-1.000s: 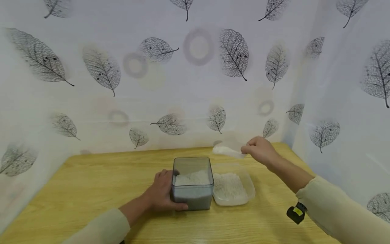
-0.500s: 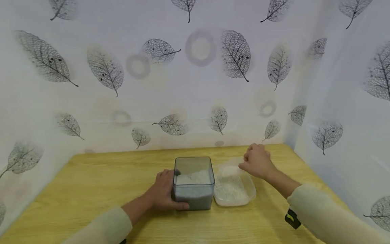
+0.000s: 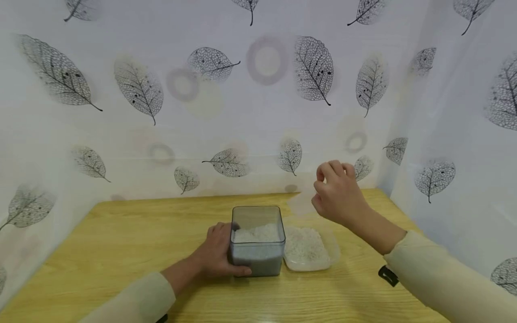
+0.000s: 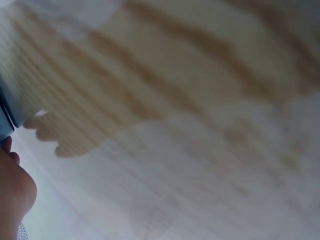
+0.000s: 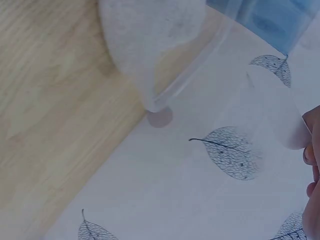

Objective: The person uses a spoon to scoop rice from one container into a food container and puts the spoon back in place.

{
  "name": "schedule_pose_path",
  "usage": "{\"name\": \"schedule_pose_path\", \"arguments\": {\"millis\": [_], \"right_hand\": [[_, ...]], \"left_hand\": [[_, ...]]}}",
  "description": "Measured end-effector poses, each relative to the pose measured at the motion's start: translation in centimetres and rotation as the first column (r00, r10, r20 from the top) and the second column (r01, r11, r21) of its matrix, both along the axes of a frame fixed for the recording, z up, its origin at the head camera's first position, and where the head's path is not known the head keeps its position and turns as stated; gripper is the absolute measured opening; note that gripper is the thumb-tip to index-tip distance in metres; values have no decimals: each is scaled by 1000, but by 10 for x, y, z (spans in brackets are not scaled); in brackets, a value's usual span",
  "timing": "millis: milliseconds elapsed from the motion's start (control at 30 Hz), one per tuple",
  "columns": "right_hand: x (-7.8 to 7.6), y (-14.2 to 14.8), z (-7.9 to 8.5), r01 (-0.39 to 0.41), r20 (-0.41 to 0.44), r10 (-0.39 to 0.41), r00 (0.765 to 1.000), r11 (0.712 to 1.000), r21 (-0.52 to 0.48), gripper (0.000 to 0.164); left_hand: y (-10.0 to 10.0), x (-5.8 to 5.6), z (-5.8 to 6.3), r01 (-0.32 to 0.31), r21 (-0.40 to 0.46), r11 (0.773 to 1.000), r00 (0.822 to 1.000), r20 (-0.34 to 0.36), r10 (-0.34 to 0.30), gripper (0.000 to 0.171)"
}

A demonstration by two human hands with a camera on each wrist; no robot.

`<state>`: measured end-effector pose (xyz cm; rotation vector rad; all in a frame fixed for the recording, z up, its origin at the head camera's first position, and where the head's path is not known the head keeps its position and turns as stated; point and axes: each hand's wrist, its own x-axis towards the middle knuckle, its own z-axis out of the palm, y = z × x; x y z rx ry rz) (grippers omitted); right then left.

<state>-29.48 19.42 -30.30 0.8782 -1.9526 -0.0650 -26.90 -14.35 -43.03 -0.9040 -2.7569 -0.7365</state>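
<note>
A square grey see-through bin [image 3: 258,258] stands mid-table with white rice [image 3: 258,234] inside. My left hand [image 3: 218,251] grips its left side, thumb across the front. In the left wrist view only part of that hand [image 4: 17,187] and the bin's edge [image 4: 12,107] show. Touching or close to the bin's right side is a shallow clear plastic container [image 3: 334,251] with a heap of rice [image 3: 307,246]. Above and behind it, my right hand [image 3: 341,195] holds a see-through scoop [image 3: 302,202] by its handle, fingers curled. The scoop looks pale, with no rice visible on it.
A wooden-topped table [image 3: 141,242] carries both containers. A white curtain [image 3: 250,112] with leaf prints hangs close behind the table and along its sides. A black wrist device [image 3: 388,275] hangs under the right sleeve.
My right hand carried the rice-laden scoop down over the clear container, then lifted and turned. The scoop's white load no longer shows. My left hand keeps its grip on the bin.
</note>
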Motion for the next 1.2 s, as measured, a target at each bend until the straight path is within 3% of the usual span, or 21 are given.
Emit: {"name": "schedule_pose_path", "arguments": {"millis": [167,267,433,600,833,1033,1100,1200], "right_hand": [[4,-16,28,-62,-12,61,998,992,-114,23],[10,-30,39,-109,-11,108,994,989,-99,21],[18,-53,45,-186,-52,192,980,977,104,18],[23,-74,39,-178,-113,227,967,926,333,31],[22,-91,24,-66,-98,144,985,831,552,26],[24,-105,15,-9,-28,37,999,746,666,24],[24,-109,11,-21,21,9,1000,732,681,22],[22,-112,6,-48,114,-37,993,744,666,19]], "left_hand": [[-2,-1,2,12,-7,1000,1000,6,-12,102],[-2,0,1,10,-6,1000,1000,13,-10,104],[-2,-1,-1,-4,-9,1000,1000,18,4,106],[-2,-2,2,-4,-9,1000,999,36,4,103],[-1,-2,1,1,4,1000,999,46,-1,104],[-1,-3,0,4,2,1000,999,35,-4,104],[-2,-3,-1,7,2,1000,1000,31,-7,102],[-2,-2,1,7,-4,1000,999,34,-7,103]]}}
